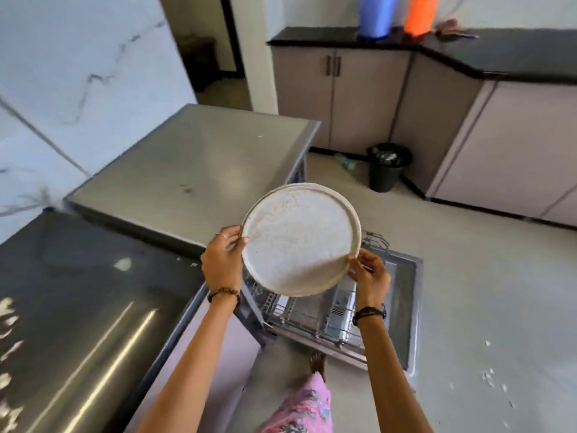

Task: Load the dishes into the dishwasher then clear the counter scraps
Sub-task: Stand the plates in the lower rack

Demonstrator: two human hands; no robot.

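Kitchen, pale tile floor, dark-topped cabinets far right. Steel desk [193, 157] far left w/ a few scraps; darker desk [78, 292] near left.

Dishwasher [343, 310] open below hands, lower rack [312, 320] pulled out, looks mostly bare.

Plate [301, 239], round, whitish, speckled, held tilted in the air above the rack, between both hands. Left hand [223, 260]: fingers grasping left rim, thumb on the face. Right hand [370, 275]: fingers pinching lower-right rim.

Step, prob.: lower plate into rack. Do well: turn it on edge, line up w/ tines, slot between two, let go only once seated.

Black bin [388, 167] on floor far right, likely for scraps later.

Labels/writing: none legible; frame blurred.
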